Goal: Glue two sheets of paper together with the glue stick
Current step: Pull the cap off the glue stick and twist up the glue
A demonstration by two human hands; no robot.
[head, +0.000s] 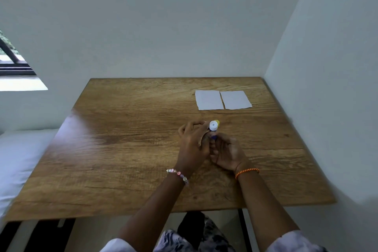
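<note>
Worktop (126, 149): a wooden-grained surface is filling the middle of the view, and its far right corner is sitting in the angle of two pale walls.
Glue stick (213, 127): it is being held above the worktop, a little right of the worktop's centre, with a white round end facing the camera, a yellow part behind that end, and a dark blue-purple part showing lower down between the fingers.
Left hand (193, 145): it is curling around the upper part of the glue stick, with the fingers closed against the white end; a beaded bracelet (177, 174) is sitting on its wrist.
Right hand (227, 153): it is clamping the lower, dark part of the glue stick, palm turned partly upward, just beside and touching the left hand; an orange cord bracelet (247, 172) is circling its wrist.
Left sheet (209, 100): a white rectangle is lying flat on the worktop, beyond the glue stick and toward the far right corner.
Right sheet (235, 100): a second white rectangle is lying flat just beside the left sheet, with a thin strip of wood showing between them, so the two are not overlapping.
Glue stick to sheets: the glue stick is hanging nearer the person than both sheets and is apart from them.
Cap: whether it is on or coming off cannot be told.
Bed (18, 159): a white surface is lying left of the worktop.
Window (14, 63): it is showing in the wall, far left of the worktop.
</note>
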